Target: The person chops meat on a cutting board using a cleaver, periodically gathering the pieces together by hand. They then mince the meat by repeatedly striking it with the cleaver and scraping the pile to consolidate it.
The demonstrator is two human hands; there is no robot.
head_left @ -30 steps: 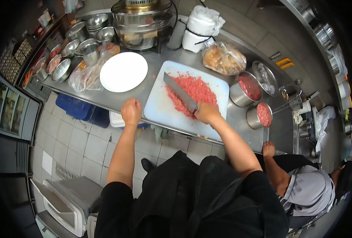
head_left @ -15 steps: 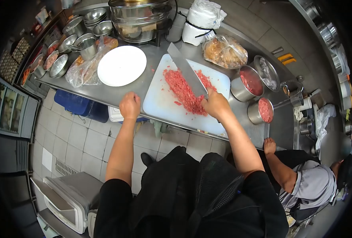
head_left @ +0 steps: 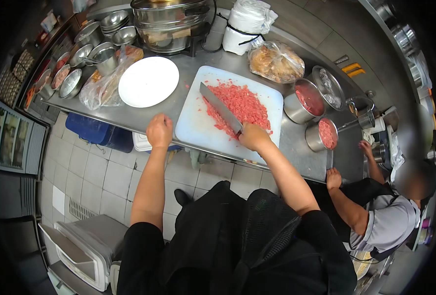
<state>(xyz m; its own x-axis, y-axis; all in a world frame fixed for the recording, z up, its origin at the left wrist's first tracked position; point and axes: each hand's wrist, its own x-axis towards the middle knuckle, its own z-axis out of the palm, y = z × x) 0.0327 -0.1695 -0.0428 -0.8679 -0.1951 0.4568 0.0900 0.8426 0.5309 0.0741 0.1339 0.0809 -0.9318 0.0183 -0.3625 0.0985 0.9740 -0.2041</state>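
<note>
My right hand (head_left: 255,137) is wrapped round the handle of a large knife (head_left: 221,108). Its wide blade lies over chopped red meat (head_left: 245,101), pointing up and to the left. The meat is heaped in small pieces on a white cutting board (head_left: 191,118), a few bits scattered at the edges. My left hand (head_left: 159,131) is closed in a fist near the front edge of the counter, left of the board, with nothing visible in it. Just beyond that fist is a white oval plate (head_left: 149,82).
Right of the board stand two metal pots of meat, a larger pot (head_left: 296,110) and a smaller pot (head_left: 316,137). Bagged food (head_left: 277,61) lies behind the board. Metal bowls (head_left: 72,83) crowd the left end. A co-worker (head_left: 390,219) is at the right, one hand on the counter edge.
The knife has shifted left and toward me, from across the middle of the meat to its near left side. My left hand has barely moved. The co-worker's other hand has come into view.
</note>
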